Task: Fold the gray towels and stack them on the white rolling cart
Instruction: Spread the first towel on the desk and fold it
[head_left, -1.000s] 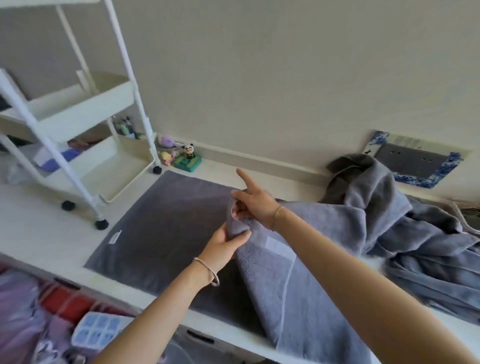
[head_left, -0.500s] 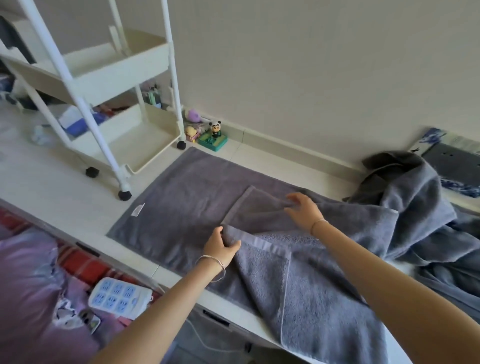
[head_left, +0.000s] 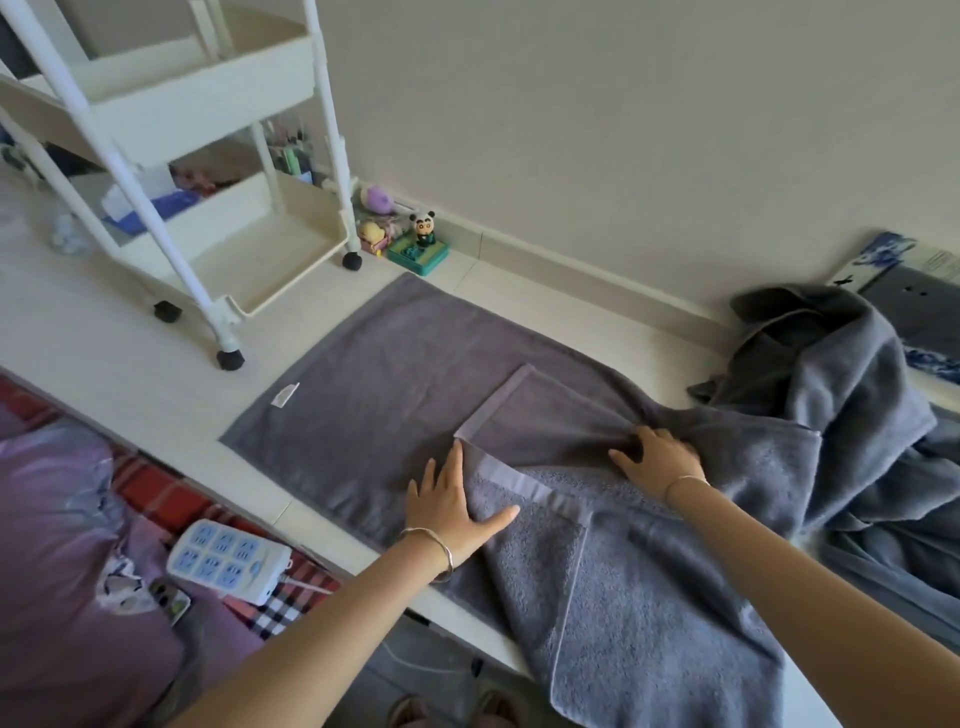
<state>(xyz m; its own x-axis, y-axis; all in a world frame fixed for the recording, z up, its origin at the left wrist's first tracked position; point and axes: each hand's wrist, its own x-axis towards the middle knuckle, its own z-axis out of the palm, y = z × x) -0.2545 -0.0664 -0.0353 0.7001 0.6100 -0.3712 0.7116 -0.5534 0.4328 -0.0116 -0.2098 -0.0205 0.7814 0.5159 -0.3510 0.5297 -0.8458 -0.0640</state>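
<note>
A dark gray towel (head_left: 384, 374) lies flat on the pale surface. A second gray towel (head_left: 654, 587) overlaps its right part and hangs over the front edge. My left hand (head_left: 452, 501) lies flat with spread fingers on that towel's banded corner. My right hand (head_left: 657, 457) presses on a bunched fold farther right, fingers bent over the cloth. A heap of more gray towels (head_left: 852, 415) sits at the right. The white rolling cart (head_left: 208, 109) stands at the back left, its lower tray bare where visible.
Small toys, one a panda figure (head_left: 423, 228), sit by the wall beside the cart wheel (head_left: 351, 261). A blue-and-white power strip (head_left: 228, 561) lies on purple bedding (head_left: 57, 545) below the front edge. A blue patterned board (head_left: 914, 291) leans behind the heap.
Both hands came down from a raised pinch on the towel's corner. The corner now lies spread on the flat towel, my left hand flattened on it and my right hand farther right.
</note>
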